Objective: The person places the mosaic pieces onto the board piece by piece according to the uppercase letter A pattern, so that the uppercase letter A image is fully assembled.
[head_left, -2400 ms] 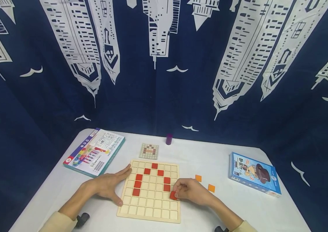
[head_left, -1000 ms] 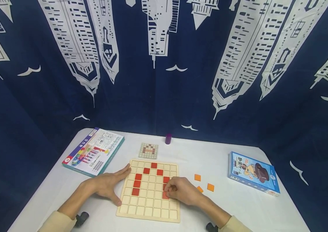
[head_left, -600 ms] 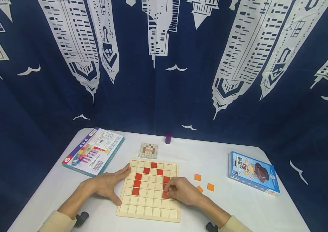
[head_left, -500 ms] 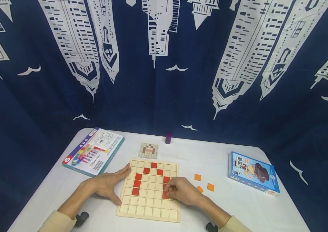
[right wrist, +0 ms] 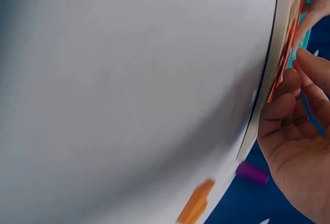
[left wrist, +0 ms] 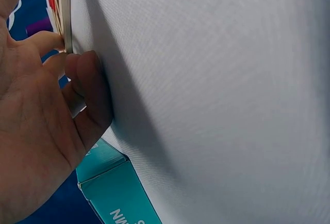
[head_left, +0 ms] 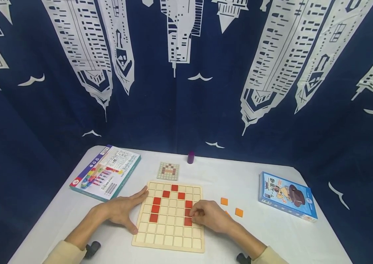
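Note:
A square wooden grid board (head_left: 169,242) lies on the white table. Red square tiles (head_left: 153,217) fill several of its cells, forming a peak with two legs. My left hand (head_left: 120,211) rests against the board's left edge, thumb and fingers spread. In the left wrist view that hand (left wrist: 41,116) touches the board's rim. Over the board's right side is my right hand (head_left: 207,214), fingers loosely bent beside the lowest right red tile (head_left: 188,221). The right wrist view shows my right hand (right wrist: 299,116) near the board's edge, with no tile visible between its fingertips.
Orange tiles (head_left: 239,212) lie right of the board, one partly hidden by my right hand. Behind the board are a small pattern card (head_left: 168,171) and a purple cylinder (head_left: 190,157). A game box (head_left: 107,174) stands left, a blue box (head_left: 286,196) right.
My right hand set the red tile into the right column, stayed over it, then drew slightly right off it. An orange tile came into view beside that hand. My left hand has stayed in place.

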Tool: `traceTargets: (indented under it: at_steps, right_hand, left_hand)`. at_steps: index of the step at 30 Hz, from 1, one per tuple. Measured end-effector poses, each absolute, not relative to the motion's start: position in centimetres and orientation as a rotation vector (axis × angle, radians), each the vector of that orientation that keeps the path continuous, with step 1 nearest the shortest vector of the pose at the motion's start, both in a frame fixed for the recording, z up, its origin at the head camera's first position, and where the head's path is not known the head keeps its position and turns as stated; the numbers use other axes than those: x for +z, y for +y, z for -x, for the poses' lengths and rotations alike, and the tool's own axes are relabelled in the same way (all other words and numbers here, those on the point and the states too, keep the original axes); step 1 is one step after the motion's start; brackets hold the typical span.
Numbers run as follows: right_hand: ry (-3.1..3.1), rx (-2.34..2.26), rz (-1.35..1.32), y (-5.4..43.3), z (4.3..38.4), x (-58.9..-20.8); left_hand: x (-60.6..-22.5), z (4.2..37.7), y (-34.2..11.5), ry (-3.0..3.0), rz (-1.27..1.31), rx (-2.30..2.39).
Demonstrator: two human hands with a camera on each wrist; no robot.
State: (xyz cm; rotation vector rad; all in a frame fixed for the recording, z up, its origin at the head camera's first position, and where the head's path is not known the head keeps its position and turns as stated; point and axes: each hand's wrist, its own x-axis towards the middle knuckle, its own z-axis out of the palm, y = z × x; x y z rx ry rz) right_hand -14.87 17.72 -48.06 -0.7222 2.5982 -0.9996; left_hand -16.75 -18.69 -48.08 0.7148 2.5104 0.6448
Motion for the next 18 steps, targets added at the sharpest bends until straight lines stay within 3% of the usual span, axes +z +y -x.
traceTargets:
  at_steps: [6,18]
  right_hand:
    - [2.714,-0.976,0.69,20.4,15.2,-47.0]
    - [2.836,-0.967,0.304,26.2,17.5,-46.7]
  left_hand:
    - [-48.1,16.7,-18.8,2.513,-0.702,0.642]
    - [-48.0,16.6,-18.7,2.504,-0.679,0.659]
